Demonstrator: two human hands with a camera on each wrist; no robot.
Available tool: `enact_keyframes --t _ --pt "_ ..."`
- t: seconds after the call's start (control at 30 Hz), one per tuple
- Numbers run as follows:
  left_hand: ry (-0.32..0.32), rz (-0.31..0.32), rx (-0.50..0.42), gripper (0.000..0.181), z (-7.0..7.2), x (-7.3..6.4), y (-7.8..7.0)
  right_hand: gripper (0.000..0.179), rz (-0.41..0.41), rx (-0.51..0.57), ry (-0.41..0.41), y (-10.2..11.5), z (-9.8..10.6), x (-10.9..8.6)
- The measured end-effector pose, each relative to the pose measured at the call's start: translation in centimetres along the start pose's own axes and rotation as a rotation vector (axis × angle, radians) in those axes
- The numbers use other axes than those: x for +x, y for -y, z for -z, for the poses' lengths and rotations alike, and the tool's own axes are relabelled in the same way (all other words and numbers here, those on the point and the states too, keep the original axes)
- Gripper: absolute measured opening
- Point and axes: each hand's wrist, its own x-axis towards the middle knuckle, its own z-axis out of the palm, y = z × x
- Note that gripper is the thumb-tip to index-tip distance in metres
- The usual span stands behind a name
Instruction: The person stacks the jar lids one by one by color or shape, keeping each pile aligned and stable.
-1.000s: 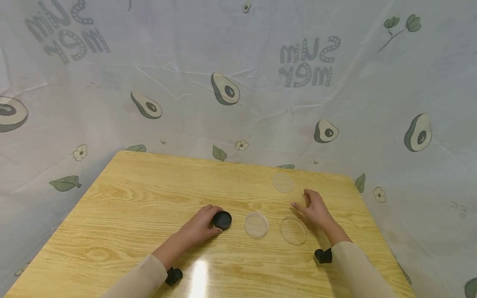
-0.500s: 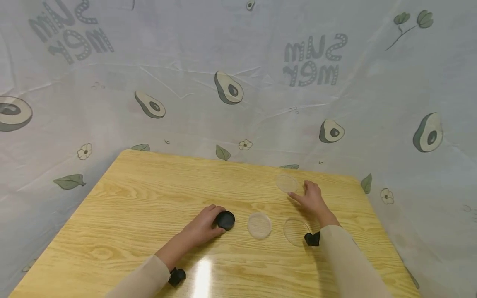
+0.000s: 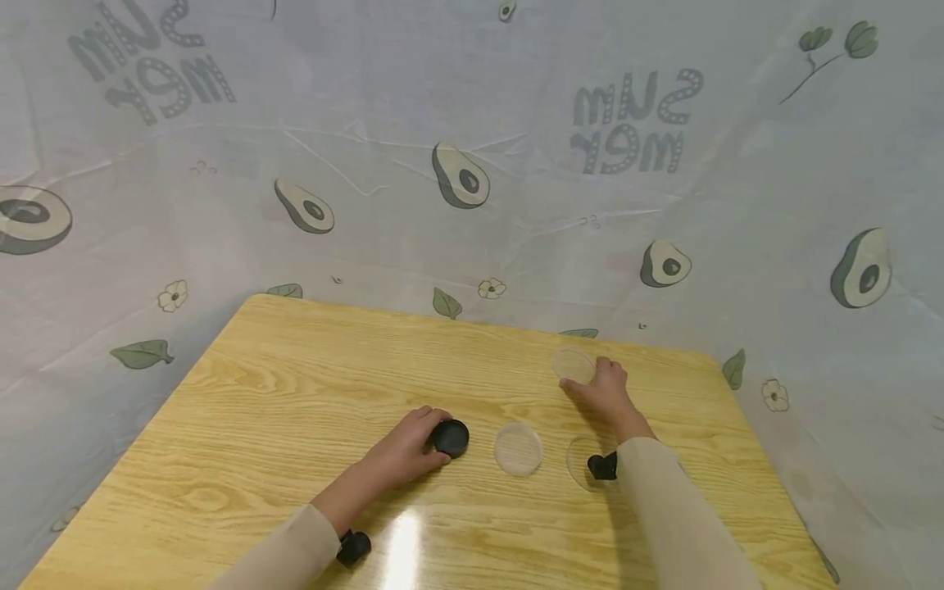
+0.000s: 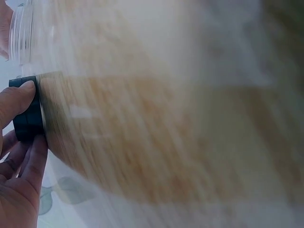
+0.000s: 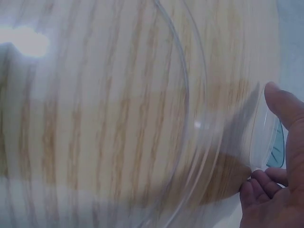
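Observation:
In the head view my left hand (image 3: 407, 442) holds a black round container (image 3: 453, 439) on the table, left of centre. The left wrist view has the thumb on one side of this black container (image 4: 27, 114) and the fingers on the other. My right hand (image 3: 606, 392) is at the far right, thumb and fingertips around the edge of a clear round dish (image 3: 574, 365). Seen from the right wrist, the thumb and curled fingers of this hand (image 5: 285, 190) grip the clear dish (image 5: 262, 142) at opposite edges.
A second clear dish (image 3: 518, 449) lies just right of the black container. Another clear dish (image 3: 578, 469) sits partly behind the right wrist's black camera (image 3: 602, 466). The wooden table (image 3: 310, 360) ends at a printed cloth (image 3: 354, 229) behind.
My right hand has moved away from me and left, from open above the table to the far clear dish, and now grips its edge. The left hand stays on the black container.

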Motion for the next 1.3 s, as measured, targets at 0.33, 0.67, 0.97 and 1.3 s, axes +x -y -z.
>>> enact_keyframes --t 0.33,0.67,0.97,1.3 --pt "-0.007 0.004 -0.003 0.052 0.1 0.2 -0.4 0.090 0.010 -0.036 -0.003 0.9 0.7 -0.6" --pt "-0.006 -0.004 -0.003 0.051 0.1 0.3 -0.4 0.085 0.006 -0.058 -0.004 1.3 1.0 -0.8" --pt "-0.002 0.007 -0.007 0.052 0.2 0.2 -0.6 0.082 0.002 -0.051 -0.036 1.0 1.0 -0.9" --pt "0.010 0.025 -0.010 0.052 0.0 0.1 0.0 0.086 0.019 -0.031 -0.024 -0.6 0.7 -0.9"
